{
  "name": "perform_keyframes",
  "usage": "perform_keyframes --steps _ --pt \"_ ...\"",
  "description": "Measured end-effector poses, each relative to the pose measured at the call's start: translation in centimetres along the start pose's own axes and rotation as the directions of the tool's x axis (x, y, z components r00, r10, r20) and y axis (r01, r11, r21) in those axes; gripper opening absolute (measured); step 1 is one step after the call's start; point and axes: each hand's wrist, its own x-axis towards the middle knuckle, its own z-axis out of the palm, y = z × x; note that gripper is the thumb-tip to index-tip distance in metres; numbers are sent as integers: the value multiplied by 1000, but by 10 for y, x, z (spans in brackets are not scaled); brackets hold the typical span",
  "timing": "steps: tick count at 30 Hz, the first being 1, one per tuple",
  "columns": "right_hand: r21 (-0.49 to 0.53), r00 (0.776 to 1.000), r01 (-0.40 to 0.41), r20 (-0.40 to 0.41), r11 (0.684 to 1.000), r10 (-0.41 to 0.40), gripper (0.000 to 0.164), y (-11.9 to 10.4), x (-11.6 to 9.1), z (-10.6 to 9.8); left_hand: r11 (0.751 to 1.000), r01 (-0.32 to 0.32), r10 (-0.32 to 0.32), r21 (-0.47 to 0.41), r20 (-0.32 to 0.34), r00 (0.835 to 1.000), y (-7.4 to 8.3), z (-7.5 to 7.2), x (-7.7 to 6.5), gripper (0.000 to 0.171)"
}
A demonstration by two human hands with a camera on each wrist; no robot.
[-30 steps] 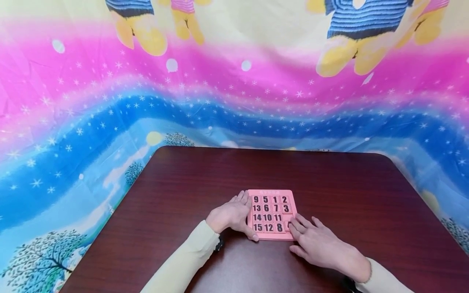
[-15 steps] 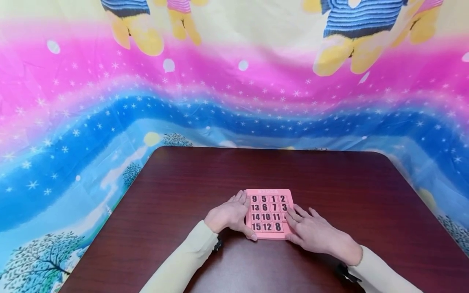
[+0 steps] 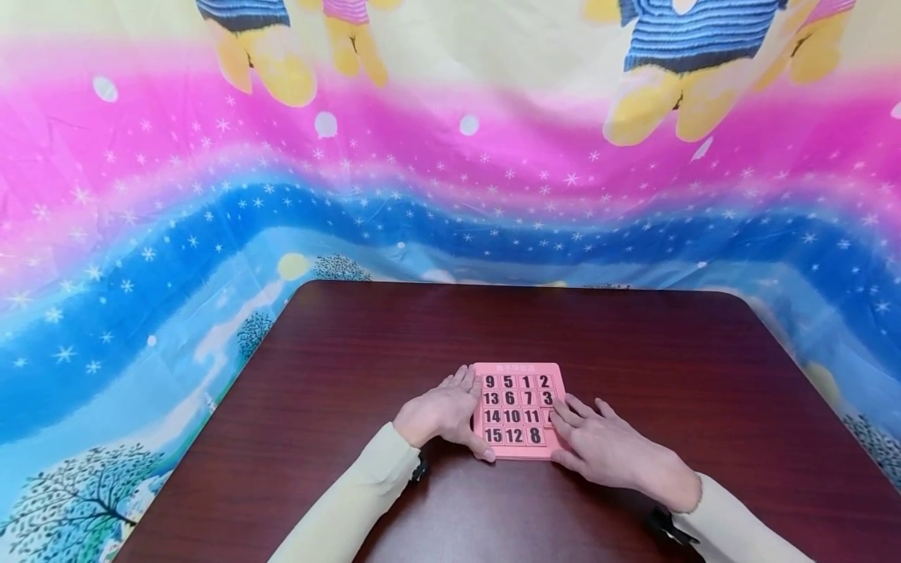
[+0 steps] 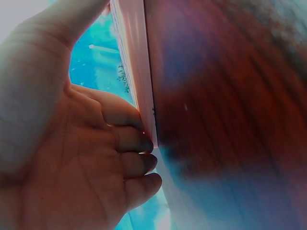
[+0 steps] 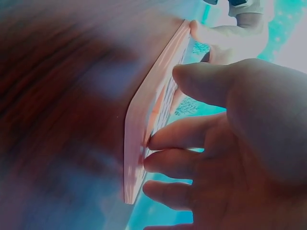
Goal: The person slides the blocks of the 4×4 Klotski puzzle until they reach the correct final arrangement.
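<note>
A pink sliding number puzzle (image 3: 517, 367) lies flat on the table, with black numbers on its square tiles. My left hand (image 3: 446, 410) lies along its left side, fingers fairly straight against the edge and thumb at the near left corner. From the right, my right hand (image 3: 608, 450) reaches over the frame with extended fingers. Its fingertips touch the third-row tile (image 3: 550, 418) in the right column, whose number is mostly hidden. Below that tile shows a bare slot (image 3: 551, 440). In the right wrist view, the right thumb (image 5: 196, 82) is at the puzzle's near edge.
The dark brown wooden table (image 3: 422, 336) has rounded far corners. Behind it hangs a colourful cloth (image 3: 450, 172) with snowflakes, trees and cartoon figures. Both forearms wear cream sleeves (image 3: 359, 489), with a black strap (image 3: 672, 525) at the wrist.
My right fingers have moved from the bottom right corner up to the third row, and the tile under them has slid up one place. The left hand stays at the left edge.
</note>
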Motion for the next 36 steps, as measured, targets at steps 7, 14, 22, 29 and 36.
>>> perform_keyframes --steps 7,14,22,29,36 --pt "-49 993 104 -49 993 -107 60 -13 -10 0 1000 -4 4 -1 -6 1000 0 0 0 132" --pt "-85 975 198 -84 976 -205 58 -25 -15 4 1000 1 -1 1 0 1000 0 0 -1 132" --pt "-82 970 212 -105 974 -220 58 -23 -14 9 1000 2 -2 2 10 1000 1 -1 -1 132" --pt "-84 968 217 -109 972 -226 57 -20 -14 9 1000 7 -7 10 16 1000 -1 0 1 131" --pt "-106 970 211 -104 972 -222 57 -20 -15 8 1000 0 -1 12 18 1000 -1 -1 1 131"
